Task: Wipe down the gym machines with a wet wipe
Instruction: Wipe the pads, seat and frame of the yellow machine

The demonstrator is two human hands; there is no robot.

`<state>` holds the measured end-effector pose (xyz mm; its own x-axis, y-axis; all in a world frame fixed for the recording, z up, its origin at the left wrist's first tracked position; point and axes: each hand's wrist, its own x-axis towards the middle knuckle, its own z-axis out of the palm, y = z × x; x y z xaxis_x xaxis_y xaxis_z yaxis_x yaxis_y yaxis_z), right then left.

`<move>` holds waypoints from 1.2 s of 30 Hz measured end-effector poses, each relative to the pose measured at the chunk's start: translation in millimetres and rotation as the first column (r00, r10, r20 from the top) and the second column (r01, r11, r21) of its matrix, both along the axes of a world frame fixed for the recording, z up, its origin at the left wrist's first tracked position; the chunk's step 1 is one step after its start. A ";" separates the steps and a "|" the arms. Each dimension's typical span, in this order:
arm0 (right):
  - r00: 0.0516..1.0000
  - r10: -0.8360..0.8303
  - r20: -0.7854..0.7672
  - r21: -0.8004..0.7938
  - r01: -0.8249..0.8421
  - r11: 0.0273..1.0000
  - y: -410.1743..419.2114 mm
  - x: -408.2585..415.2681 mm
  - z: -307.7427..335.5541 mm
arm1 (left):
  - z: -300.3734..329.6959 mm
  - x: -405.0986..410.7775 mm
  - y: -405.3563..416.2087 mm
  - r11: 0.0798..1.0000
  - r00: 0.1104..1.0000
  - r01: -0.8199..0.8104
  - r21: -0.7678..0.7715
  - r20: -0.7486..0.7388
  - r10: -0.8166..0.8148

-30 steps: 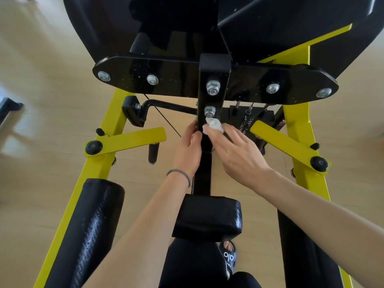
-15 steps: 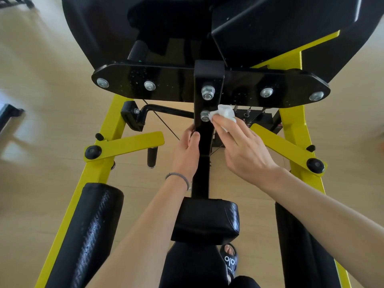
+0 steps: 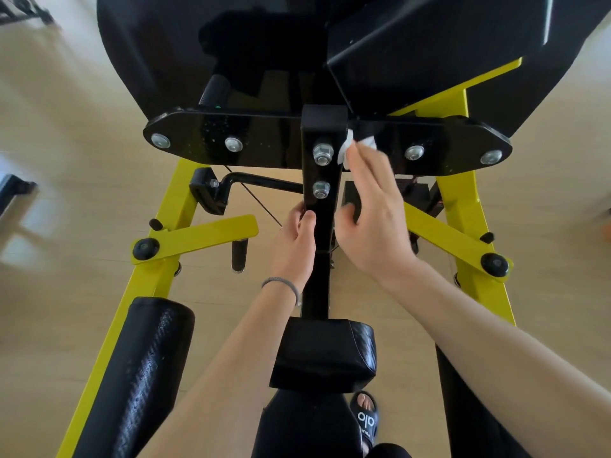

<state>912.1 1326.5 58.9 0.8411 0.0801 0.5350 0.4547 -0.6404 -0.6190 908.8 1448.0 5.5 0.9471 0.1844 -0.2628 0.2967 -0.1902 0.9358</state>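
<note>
Right hand: the right hand (image 3: 373, 219) has its fingers extended, pressing a crumpled white wet wipe (image 3: 347, 150) under the fingertips.
Wipe: it sits where the black square steel post (image 3: 322, 206) meets the glossy black crossplate (image 3: 439, 143), just right of the upper silver bolt (image 3: 322, 154).
Left hand: the left hand (image 3: 294, 246) grips the post's left edge, thumb on its front face, below the lower silver bolt (image 3: 321, 189); a grey band (image 3: 281, 284) circles its wrist.
Post axis: long axis runs away from the viewer, rising from the black padded cushion (image 3: 325, 353) to the crossplate.
Frame: yellow painted steel legs (image 3: 155, 272) splay on both sides.
Floor: pale wood planks (image 3: 66, 127), sunlit at left.
</note>
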 end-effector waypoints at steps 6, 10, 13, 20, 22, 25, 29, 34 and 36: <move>0.998 0.005 0.064 0.125 -0.013 0.992 23.4 -6.2 14.8 | 62.4 11.0 14.8 0.968 0.878 -0.252 0.023 0.426 0.218; 0.995 0.044 0.087 0.029 -0.047 0.998 16.2 -5.3 2.6 | 103.2 16.9 20.0 0.924 0.775 -0.281 0.259 0.630 0.059; 0.997 0.043 0.068 0.025 -0.045 0.999 13.7 -11.6 -11.5 | 120.9 26.9 16.3 0.868 0.683 -0.242 0.433 0.711 -0.164; 1.000 0.004 0.016 -0.036 -0.004 0.999 -3.1 -11.8 -19.7 | 139.8 66.8 -4.7 0.710 0.610 -0.196 0.677 0.651 -0.452; 0.998 -0.041 0.052 -0.208 0.051 0.977 -23.8 0.8 -12.9 | 130.2 70.5 -7.7 0.669 0.640 -0.187 0.719 0.606 -0.472; 0.992 0.005 0.125 -0.531 0.063 0.845 -40.8 16.1 -4.7 | 116.5 71.8 -9.3 0.668 0.669 -0.203 0.716 0.600 -0.439; 0.974 -0.044 0.223 -0.695 0.191 0.693 -41.5 19.8 -11.1 | 113.1 74.4 -10.2 0.683 0.659 -0.237 0.690 0.631 -0.409; 0.985 -0.006 0.170 -0.756 0.134 0.641 -43.1 17.8 -20.3 | 110.6 73.4 -11.9 0.715 0.651 -0.254 0.651 0.662 -0.371; 0.977 -0.008 0.211 -0.742 0.165 0.650 -41.7 24.1 -4.2 | 110.8 73.8 -11.5 0.714 0.649 -0.251 0.653 0.661 -0.376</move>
